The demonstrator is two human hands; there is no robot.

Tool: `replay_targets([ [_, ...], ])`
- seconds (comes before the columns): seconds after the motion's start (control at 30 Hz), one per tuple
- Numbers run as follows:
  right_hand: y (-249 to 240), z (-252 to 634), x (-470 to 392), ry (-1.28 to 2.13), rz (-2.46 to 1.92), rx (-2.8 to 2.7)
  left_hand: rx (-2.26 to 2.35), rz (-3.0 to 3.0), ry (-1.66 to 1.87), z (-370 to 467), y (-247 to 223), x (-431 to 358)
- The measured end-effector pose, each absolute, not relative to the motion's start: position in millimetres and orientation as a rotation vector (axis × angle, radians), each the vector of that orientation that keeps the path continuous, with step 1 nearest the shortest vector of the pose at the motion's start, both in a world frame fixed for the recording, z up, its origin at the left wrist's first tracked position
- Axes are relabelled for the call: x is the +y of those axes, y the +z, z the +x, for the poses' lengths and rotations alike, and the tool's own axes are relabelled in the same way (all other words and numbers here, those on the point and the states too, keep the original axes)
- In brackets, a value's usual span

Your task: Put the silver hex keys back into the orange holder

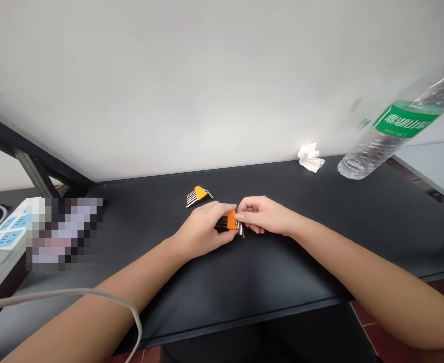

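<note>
Near the middle of the black table, my left hand (206, 229) grips an orange holder (232, 220) with several metal hex keys in it, thumb and fingers on its two edges. The bent ends of the keys stick out at the holder's right side. My right hand (262, 215) is closed at those ends, thumb and forefinger pinching at one of the keys. A second orange holder (200, 192), also filled with several hex keys, lies on the table just behind my left hand.
A clear bottle with a green label (407, 119) stands at the back right, beside crumpled white tissue (310, 157). At the left lie a white power strip (12, 232) and a blurred-out item (66, 229). A pale cable (74, 291) crosses over my left forearm.
</note>
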State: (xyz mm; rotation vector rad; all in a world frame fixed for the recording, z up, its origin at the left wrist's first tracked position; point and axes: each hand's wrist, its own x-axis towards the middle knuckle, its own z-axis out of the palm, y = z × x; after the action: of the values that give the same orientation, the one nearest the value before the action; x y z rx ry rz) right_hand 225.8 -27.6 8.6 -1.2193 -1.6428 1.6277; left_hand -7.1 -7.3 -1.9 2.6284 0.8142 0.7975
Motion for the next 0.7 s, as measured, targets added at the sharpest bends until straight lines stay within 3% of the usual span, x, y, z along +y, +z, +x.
replay_targets([
  [0.13, 16, 254, -20, 0.854, -1.468, -2.052, 0.903, 2.607, 0.706, -11, -4, -2],
  [0.2, 16, 268, -15, 0.687, -1.562, -2.166, 0.929, 2.59, 0.675, -12, -3, 0],
  [0.7, 16, 263, -17, 0.455, -1.781, -2.446, 0.964, 2.594, 0.631, -12, -2, 1],
])
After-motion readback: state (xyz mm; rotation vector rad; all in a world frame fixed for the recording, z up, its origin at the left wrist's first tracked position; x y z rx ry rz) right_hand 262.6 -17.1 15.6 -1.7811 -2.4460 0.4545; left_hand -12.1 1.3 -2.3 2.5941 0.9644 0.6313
